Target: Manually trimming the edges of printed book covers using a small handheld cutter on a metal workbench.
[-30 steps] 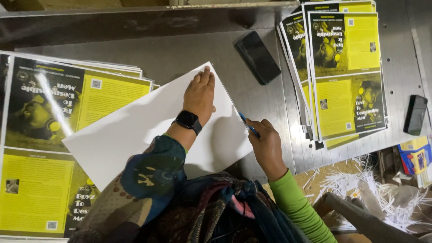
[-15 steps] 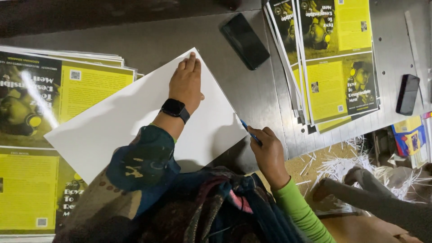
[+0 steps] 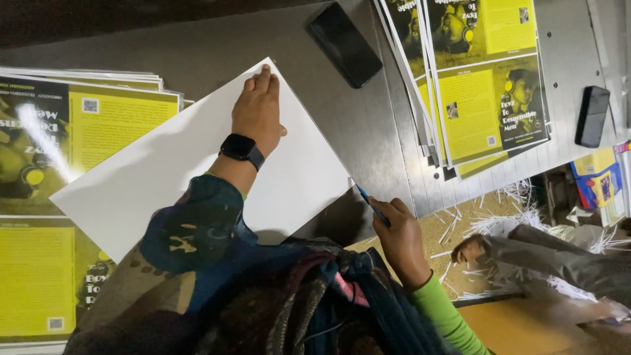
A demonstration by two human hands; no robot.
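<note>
At the far left lies a stack of yellow-and-black printed covers [image 3: 79,197], spread over the grey metal table [image 3: 217,46]; how many sheets it holds cannot be told. Partly over that stack sits one blank white sheet [image 3: 151,177], its long axis running diagonally from the lower left up toward the right. The left hand [image 3: 258,113] rests flat on the sheet's upper corner, fingers together and stretched out, palm down, gripping nothing; a black smartwatch [image 3: 242,148] is on its wrist. The sheet's lower right corner points toward the right hand [image 3: 399,238], which is closed around a thin blue tool [image 3: 369,202], perhaps a cutter or pen, whose tip is just at that corner. So the left hand is on the sheet, the right only at its edge. Further right, one dark phone [image 3: 344,45] lies screen up, then a second fanned stack of the same printed covers [image 3: 483,85], then one small black device [image 3: 591,116] near the table's edge. Below the edge, white paper trimmings [image 3: 513,217] litter the floor
</note>
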